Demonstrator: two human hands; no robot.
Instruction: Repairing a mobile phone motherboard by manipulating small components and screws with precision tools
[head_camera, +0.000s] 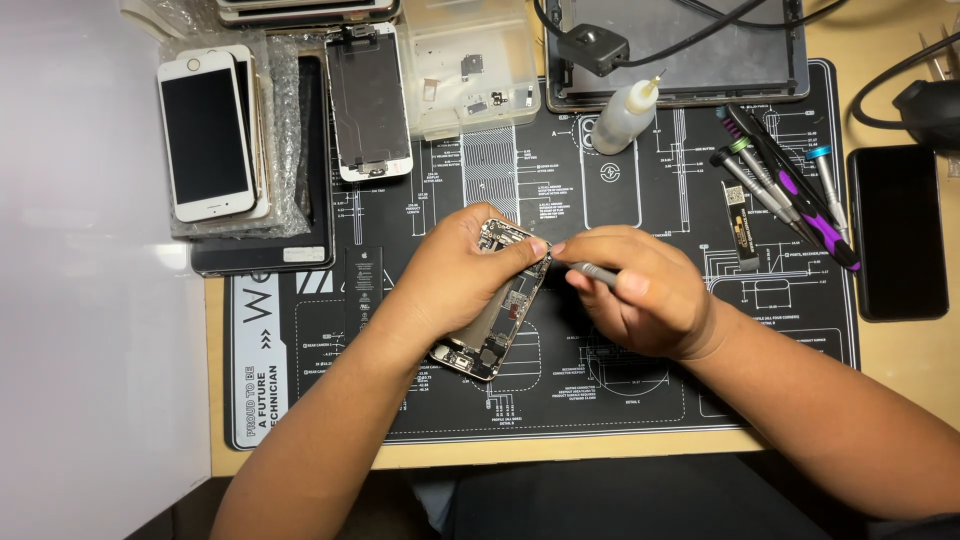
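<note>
Left hand: my left hand (462, 275) has its fingers clamped round the opened silver phone body (497, 305), tilted on the black printed work mat (600, 400).
Right hand: my right hand (640, 290) pinches a thin grey metal tool (590, 270), tip at the phone's edge.
Nearby: black flat battery (363, 285) left of my wrist; purple-handled screwdrivers (790, 185) to the right.

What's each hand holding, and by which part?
Left hand grips the opened phone body across its upper half. Right hand pinches a thin metal tool near its tip.
</note>
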